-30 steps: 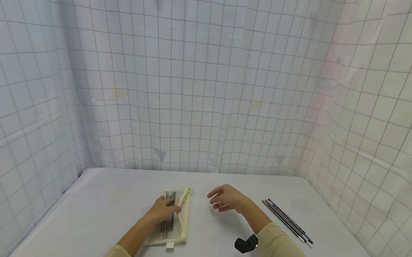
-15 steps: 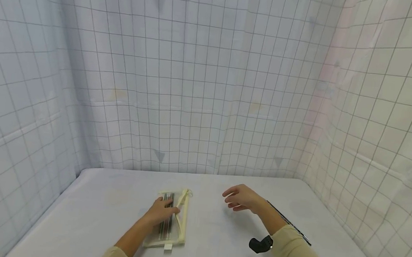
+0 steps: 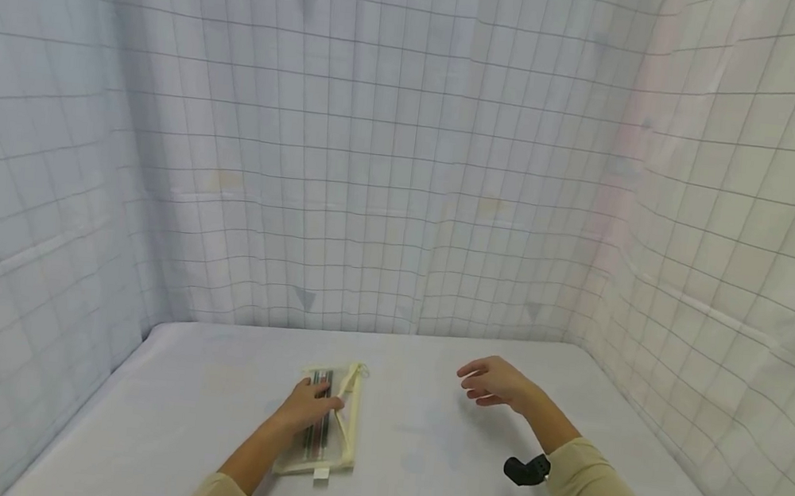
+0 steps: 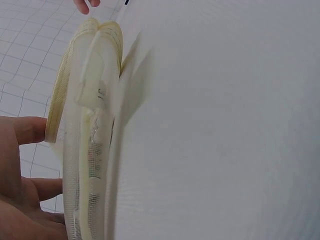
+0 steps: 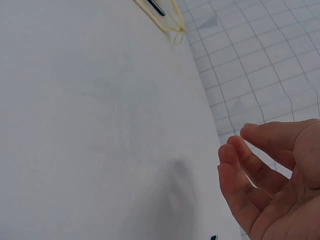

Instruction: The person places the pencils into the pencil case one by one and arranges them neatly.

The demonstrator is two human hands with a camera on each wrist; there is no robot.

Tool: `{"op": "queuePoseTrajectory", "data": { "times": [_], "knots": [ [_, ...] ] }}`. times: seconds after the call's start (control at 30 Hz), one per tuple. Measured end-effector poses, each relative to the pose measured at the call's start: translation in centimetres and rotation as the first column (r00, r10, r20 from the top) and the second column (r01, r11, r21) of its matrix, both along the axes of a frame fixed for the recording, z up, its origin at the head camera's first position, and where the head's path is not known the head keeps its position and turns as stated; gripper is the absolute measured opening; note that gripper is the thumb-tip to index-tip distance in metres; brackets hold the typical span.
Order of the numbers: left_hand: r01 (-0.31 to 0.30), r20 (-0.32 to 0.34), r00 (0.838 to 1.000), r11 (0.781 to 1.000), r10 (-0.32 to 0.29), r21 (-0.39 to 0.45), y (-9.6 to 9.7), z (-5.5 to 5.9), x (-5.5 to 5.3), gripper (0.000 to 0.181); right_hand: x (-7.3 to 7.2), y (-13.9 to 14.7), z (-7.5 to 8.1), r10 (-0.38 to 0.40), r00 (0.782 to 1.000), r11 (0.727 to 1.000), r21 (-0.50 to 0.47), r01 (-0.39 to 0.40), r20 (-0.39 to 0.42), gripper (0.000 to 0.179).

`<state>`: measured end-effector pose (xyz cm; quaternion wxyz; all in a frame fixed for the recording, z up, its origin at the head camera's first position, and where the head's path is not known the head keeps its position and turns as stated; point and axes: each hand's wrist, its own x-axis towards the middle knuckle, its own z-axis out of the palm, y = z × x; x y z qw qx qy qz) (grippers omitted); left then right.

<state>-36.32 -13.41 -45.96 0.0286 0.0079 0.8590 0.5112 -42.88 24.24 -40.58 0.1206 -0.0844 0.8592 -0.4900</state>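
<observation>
A see-through mesh pencil case [image 3: 314, 463] with pale yellow trim lies on the table, dark pencils [image 3: 317, 432] showing inside. My left hand [image 3: 304, 408] is on top of it. Its thumb holds the case's yellow zip edge [image 4: 61, 95] back, and the mouth gapes in the left wrist view. The other fingertips touch the upper mesh side. To the right, my right hand [image 3: 495, 383] hovers above the table, fingers loosely bent and holding nothing. A dark tip [image 5: 214, 237] peeks in at the bottom of the right wrist view. My right forearm hides the loose pencils in the head view.
A white cloth covers the table [image 3: 408, 441]. White curtains [image 3: 402, 200] with a dark grid surround it at the back and both sides. A small white tag [image 3: 321, 475] sits at the case's near edge. Black cameras [image 3: 527, 470] are strapped to the wrists.
My right hand has moved right, away from the pencil case, and the arm now covers the loose pencils seen earlier. My left hand keeps its place on the case.
</observation>
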Motion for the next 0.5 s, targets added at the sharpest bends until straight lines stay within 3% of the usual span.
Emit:
{"op": "queuePoseTrajectory", "data": {
  "times": [0.5],
  "knots": [
    [0.003,0.006,1.0,0.999,-0.003,-0.036,0.1,0.0,-0.4,0.073,0.5,5.8,0.4,-0.082,0.997,0.997,0.011,0.082,-0.004,0.037]
  ]
}}
